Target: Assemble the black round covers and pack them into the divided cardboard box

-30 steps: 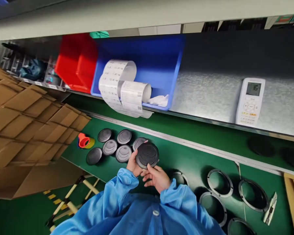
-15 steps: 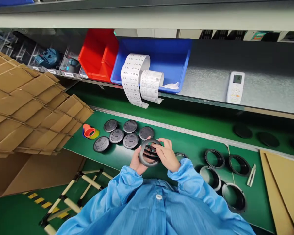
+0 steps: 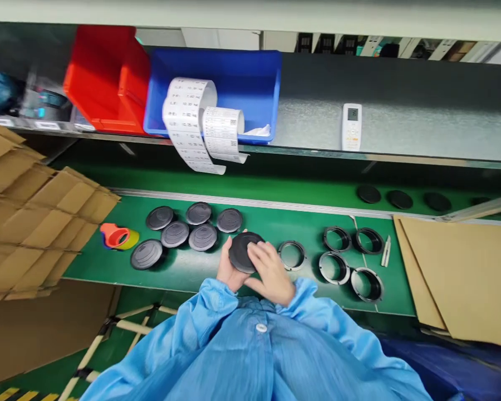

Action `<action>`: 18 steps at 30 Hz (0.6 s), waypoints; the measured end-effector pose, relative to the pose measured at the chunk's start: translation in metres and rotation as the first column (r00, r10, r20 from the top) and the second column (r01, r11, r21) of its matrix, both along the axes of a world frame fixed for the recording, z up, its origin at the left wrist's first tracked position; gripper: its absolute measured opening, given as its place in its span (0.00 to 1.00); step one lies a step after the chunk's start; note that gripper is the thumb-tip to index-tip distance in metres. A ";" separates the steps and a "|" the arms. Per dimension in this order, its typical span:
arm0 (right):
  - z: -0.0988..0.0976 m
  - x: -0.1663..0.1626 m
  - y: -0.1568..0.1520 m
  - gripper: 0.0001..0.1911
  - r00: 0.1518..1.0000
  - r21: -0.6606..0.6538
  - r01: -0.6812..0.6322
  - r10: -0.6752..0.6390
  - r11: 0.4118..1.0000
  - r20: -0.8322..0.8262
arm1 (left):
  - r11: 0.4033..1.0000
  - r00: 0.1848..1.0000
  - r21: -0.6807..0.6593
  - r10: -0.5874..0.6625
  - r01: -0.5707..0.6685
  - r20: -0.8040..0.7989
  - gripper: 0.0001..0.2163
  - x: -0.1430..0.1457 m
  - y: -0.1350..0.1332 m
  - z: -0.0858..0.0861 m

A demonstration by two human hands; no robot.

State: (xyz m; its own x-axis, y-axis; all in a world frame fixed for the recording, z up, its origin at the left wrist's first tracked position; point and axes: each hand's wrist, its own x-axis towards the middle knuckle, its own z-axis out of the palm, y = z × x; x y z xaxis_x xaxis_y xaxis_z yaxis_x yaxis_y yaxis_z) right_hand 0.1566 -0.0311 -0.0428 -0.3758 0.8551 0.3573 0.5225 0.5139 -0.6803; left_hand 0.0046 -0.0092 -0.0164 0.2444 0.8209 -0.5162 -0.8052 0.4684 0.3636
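My left hand [image 3: 229,268] grips a round black air vent [image 3: 242,253] by its edge, in front of my chest. The vent's face looks closed, a flat dark disc. Over its right side lie the outstretched fingers of my right hand [image 3: 271,273], slightly blurred, with the thumb apart below. Several closed round vents [image 3: 203,238] are grouped on the green bench to the left. To the right of my hands lies a single black ring [image 3: 292,255], and beyond it several deeper black rings [image 3: 334,268] stand together.
A tape roll with an orange holder [image 3: 119,236] lies at the left beside stacked cardboard dividers [image 3: 45,223]. At the right are a utility knife [image 3: 386,252] and cardboard sheets [image 3: 463,273]. The shelf above carries red [image 3: 104,83] and blue bins [image 3: 263,83], label rolls [image 3: 187,120] and a remote [image 3: 352,127].
The vent's inner slats stood open with gaps between them; now its face is closed. My right hand has moved from inside the ring to flat on the face. The camera view has shifted right.
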 end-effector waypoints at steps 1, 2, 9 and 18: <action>-0.006 -0.003 -0.004 0.37 0.997 -0.019 -0.038 0.039 0.999 0.064 | 0.999 1.000 -0.051 -0.005 0.004 -0.023 0.21 0.002 0.000 -0.005; -0.013 -0.006 -0.006 0.43 0.994 -0.069 -0.040 0.047 0.997 0.104 | 0.995 0.999 -0.094 -0.025 0.021 -0.046 0.20 0.004 -0.001 -0.011; -0.056 0.010 0.012 0.71 0.977 -0.403 0.125 -0.043 0.907 0.208 | 0.933 0.934 -0.160 -0.341 0.322 -0.106 0.27 0.021 -0.004 -0.039; -0.114 0.073 0.016 0.68 0.597 -0.058 0.587 -0.384 0.807 0.704 | 0.891 0.891 -0.368 -0.372 0.265 -0.260 0.25 -0.039 -0.012 -0.077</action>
State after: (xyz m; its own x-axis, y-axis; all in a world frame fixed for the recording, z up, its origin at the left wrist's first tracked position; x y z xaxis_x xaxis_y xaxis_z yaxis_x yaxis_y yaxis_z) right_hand 0.2294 -0.0156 -0.1565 0.0827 0.9947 -0.0612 0.9855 -0.0907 -0.1431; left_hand -0.0343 -0.0213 -0.0939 0.2452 0.5071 -0.8263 -0.4593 0.8113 0.3617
